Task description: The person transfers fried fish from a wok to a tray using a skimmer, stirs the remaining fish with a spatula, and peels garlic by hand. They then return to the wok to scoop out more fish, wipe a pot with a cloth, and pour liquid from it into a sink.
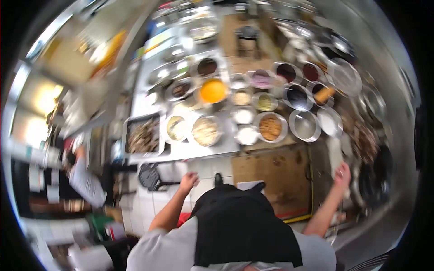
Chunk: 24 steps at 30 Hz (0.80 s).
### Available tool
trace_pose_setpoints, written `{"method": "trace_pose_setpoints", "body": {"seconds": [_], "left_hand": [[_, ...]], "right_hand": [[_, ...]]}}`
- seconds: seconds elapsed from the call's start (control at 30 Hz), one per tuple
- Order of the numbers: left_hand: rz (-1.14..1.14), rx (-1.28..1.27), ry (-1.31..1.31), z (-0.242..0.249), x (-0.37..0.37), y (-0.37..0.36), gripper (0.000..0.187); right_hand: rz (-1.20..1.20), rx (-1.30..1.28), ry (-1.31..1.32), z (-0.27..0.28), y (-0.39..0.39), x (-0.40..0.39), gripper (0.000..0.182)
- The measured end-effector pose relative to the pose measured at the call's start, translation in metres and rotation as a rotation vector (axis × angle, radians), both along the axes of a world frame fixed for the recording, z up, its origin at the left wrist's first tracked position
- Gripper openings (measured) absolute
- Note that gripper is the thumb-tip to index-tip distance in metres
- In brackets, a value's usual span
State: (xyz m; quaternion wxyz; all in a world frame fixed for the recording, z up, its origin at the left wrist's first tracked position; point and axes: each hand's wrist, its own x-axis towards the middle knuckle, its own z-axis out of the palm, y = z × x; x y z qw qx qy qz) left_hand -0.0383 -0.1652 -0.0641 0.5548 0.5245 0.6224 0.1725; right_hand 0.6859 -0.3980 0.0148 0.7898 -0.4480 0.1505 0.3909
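My left hand [189, 181] hangs in front of the table's near edge with its fingers loosely curled and nothing visible in them. Closest to it on the table are a metal bowl of pale pieces [206, 131] and a smaller bowl [177, 128]. Out to the right is my right hand [342, 175], near a long white object [334, 152] that I cannot make out. Its fingers are blurred, and whether they touch anything cannot be told. A black apron [244, 226] covers my front.
Several metal bowls fill the table, including one of orange liquid [213, 91] and one of brown pieces [270, 127]. A tray of dark strips [143, 136] sits at left. Beside the floor's brown board [273, 178], a black stool [150, 176] stands. Another person [88, 183] is at far left.
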Motion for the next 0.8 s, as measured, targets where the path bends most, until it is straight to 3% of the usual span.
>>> {"method": "trace_pose_setpoints", "body": {"seconds": [0.07, 0.1, 0.17, 0.37, 0.47, 0.6, 0.7, 0.77, 0.8], "left_hand": [[0.370, -0.061, -0.160, 0.022, -0.003, 0.016, 0.024], [0.520, -0.036, -0.190, 0.023, -0.013, 0.027, 0.024], [0.676, -0.001, -0.234, 0.023, -0.034, 0.050, 0.024], [1.316, 0.116, -0.349, 0.013, -0.093, 0.132, 0.048], [1.262, 0.153, -0.344, 0.019, -0.111, 0.154, 0.049], [1.225, 0.085, -0.288, 0.017, -0.138, 0.172, 0.032], [1.168, 0.080, -0.427, 0.005, -0.157, 0.171, 0.025], [1.084, 0.097, -0.552, 0.014, -0.165, 0.159, 0.017], [0.997, 0.098, -0.556, 0.040, -0.164, 0.146, 0.015]], "right_hand": [[0.073, 0.077, -0.097, 0.006, -0.009, -0.012, 0.013], [0.052, 0.022, -0.108, 0.041, -0.001, -0.040, 0.005], [0.077, 0.044, -0.155, 0.076, 0.008, -0.079, 0.022], [0.278, 0.047, -0.244, 0.163, 0.056, -0.215, 0.032], [0.446, 0.034, -0.253, 0.188, 0.088, -0.277, 0.039], [0.688, 0.078, -0.240, 0.220, 0.139, -0.372, 0.040], [0.867, 0.074, -0.199, 0.227, 0.175, -0.432, 0.040], [0.982, 0.051, -0.187, 0.221, 0.198, -0.469, 0.042], [1.042, 0.052, -0.177, 0.221, 0.209, -0.488, 0.042]]}}
